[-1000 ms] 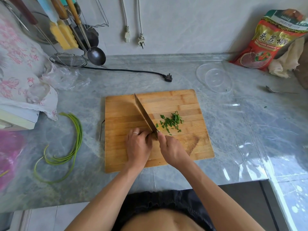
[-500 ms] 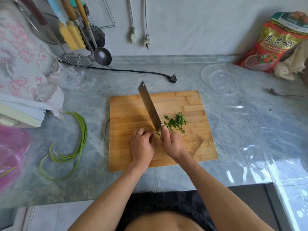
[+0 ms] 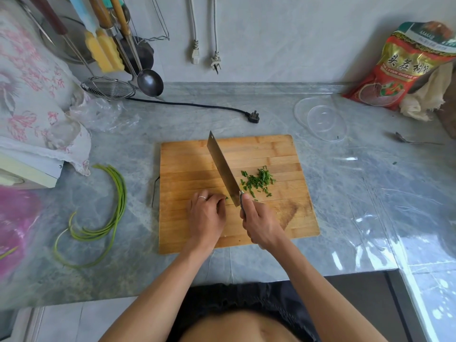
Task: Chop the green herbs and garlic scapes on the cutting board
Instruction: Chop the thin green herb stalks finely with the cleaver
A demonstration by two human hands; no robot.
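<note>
A wooden cutting board (image 3: 271, 149) lies on the grey counter. Chopped green herbs (image 3: 259, 181) sit in a small pile right of the blade. My right hand (image 3: 261, 223) grips the handle of a cleaver (image 3: 223, 171), whose blade points away across the board. My left hand (image 3: 206, 213) rests on the board left of the blade, fingers curled over a small bit of green herb at its fingertips; most of that herb is hidden. Long garlic scapes (image 3: 108, 218) lie curved on the counter left of the board.
A clear plastic bowl (image 3: 320, 118) stands behind the board at right, with a red snack bag (image 3: 404, 67) and a spoon (image 3: 417, 141) beyond. A black plug and cord (image 3: 253, 117) lie behind the board. Ladle, strainer (image 3: 108, 88) and floral cloth (image 3: 32, 99) fill the left.
The cleaver rose from the board half a second ago and now sits lower, slightly left of the pile. My left hand has shifted a little away from the blade.
</note>
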